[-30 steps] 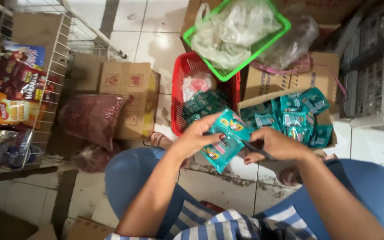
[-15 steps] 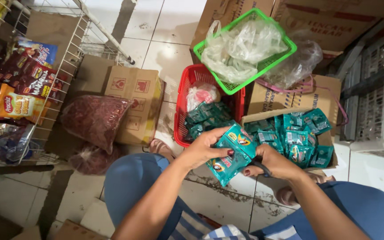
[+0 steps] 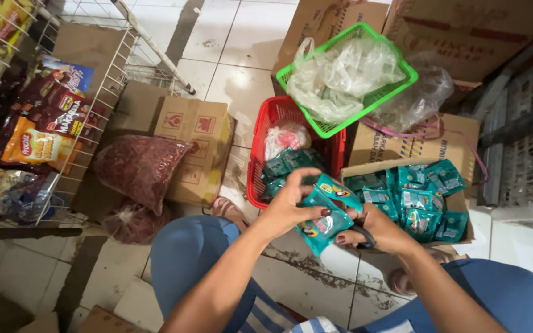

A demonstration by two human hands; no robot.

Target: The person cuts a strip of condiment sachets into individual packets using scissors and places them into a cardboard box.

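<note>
1. Hands meet at lower centre of the head view: the left hand [image 3: 288, 209] is clamped on a strip of teal sachets [image 3: 325, 213], and the right hand [image 3: 380, 231] grips the strip's lower edge together with a dark tool, seemingly scissors [image 3: 363, 233].
2. Step in hand, as I judge it: separating sachets from the strip.
3. More sachets fill the cardboard box [image 3: 458, 237] at right and the red basket [image 3: 260, 160] above; a green basket [image 3: 396, 58] sits higher.
4. Next move calls for holding the strip taut and steady.

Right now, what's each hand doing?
Left hand: closed on the strip of teal sachets.
Right hand: gripping a dark tool, touching the strip.
</note>
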